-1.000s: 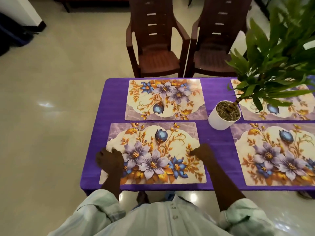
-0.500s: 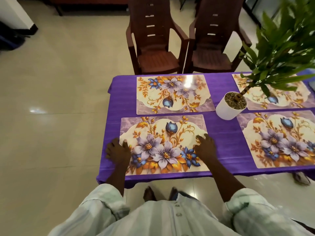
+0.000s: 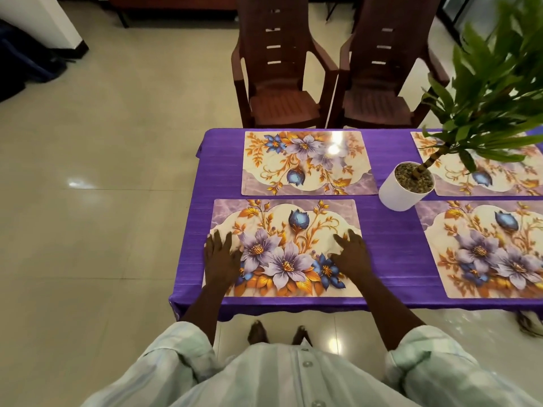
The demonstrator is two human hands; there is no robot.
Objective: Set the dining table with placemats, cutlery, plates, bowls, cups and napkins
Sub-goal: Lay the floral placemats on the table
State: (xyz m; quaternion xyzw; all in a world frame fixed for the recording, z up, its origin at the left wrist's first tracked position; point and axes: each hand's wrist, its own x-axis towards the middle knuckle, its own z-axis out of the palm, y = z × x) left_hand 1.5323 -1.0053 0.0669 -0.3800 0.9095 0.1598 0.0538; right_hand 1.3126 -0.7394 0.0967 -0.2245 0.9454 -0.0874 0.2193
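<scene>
Both hands, the left hand (image 3: 221, 258) and right hand (image 3: 351, 254), are pressing flat with fingers spread on the near mat (image 3: 286, 230) at the table's (image 3: 388, 230) 6 o'clock edge, which is looking thin, light, glossy and likely slippery, best pinched at its side edges.

Home dining room: clothed table (image 3: 382, 227), placemats (image 3: 305, 163), chairs (image 3: 282, 83).

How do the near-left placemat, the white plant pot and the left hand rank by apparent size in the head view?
1. near-left placemat
2. white plant pot
3. left hand
Pot and hand look alike; the hand's nearness leaves their order unsure.
</scene>
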